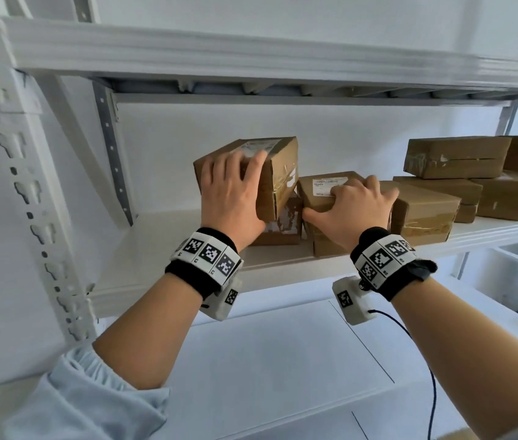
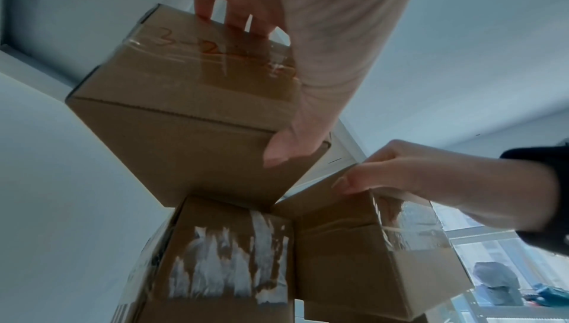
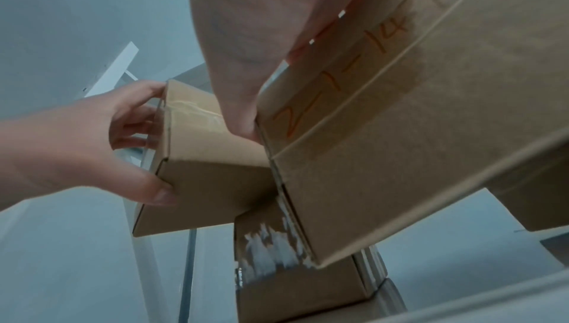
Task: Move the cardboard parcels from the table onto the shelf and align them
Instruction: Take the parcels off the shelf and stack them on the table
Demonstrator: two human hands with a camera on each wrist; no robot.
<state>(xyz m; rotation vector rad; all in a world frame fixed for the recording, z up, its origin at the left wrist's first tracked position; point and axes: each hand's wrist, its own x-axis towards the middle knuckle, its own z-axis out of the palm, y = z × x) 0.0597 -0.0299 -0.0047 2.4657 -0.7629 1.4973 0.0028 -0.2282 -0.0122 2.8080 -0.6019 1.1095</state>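
On the white shelf, the left hand grips a tilted cardboard parcel, fingers curled over its labelled top and thumb under the front edge; this parcel rests on a lower parcel with torn white tape. Just beside it, the right hand clasps a labelled parcel standing on the shelf, fingers over the top, thumb on the near left corner. Orange handwriting, seemingly "2-1-14", marks its side in the right wrist view. Further right, stacked parcels lie along the shelf
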